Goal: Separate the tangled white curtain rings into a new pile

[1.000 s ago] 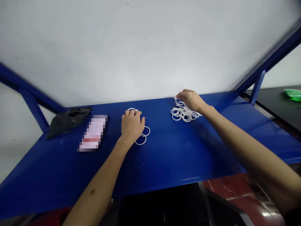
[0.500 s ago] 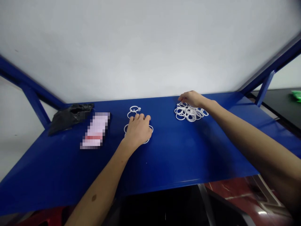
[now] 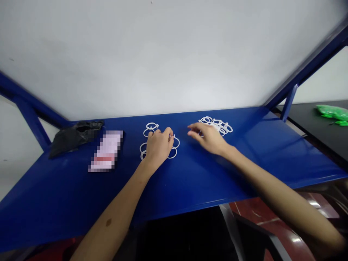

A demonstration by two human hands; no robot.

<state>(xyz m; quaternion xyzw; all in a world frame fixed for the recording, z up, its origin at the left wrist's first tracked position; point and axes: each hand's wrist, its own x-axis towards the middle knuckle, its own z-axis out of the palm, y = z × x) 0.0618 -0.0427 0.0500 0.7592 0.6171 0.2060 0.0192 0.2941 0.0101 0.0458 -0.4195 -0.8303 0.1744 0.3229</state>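
Several thin white plastic rings with small knobs lie on a blue tabletop (image 3: 195,181). My left hand (image 3: 159,146) is over the left group, its fingers curled and the thumb and forefinger pinched at the edge of a white ring (image 3: 178,142). Parts of other rings show on both sides of that hand, and its palm hides the rest. Just beyond the fingertips sit two more rings, one a small white ring (image 3: 151,125). To the right, my right hand (image 3: 208,137) hovers in front of a heap of white rings (image 3: 224,127), thumb and fingers apart, with nothing visible between them.
A crumpled black plastic bag (image 3: 73,136) lies at the far left, beside a blurred-out flat pinkish object (image 3: 106,150). Blue metal supports (image 3: 32,121) rise at both ends. A green item (image 3: 333,113) rests on a black surface at the right.
My right hand has moved left and nearer from the ring heap, its fingers spreading. My left hand has stayed among the left rings, and its thumb and forefinger have come together. The view has shifted slightly.
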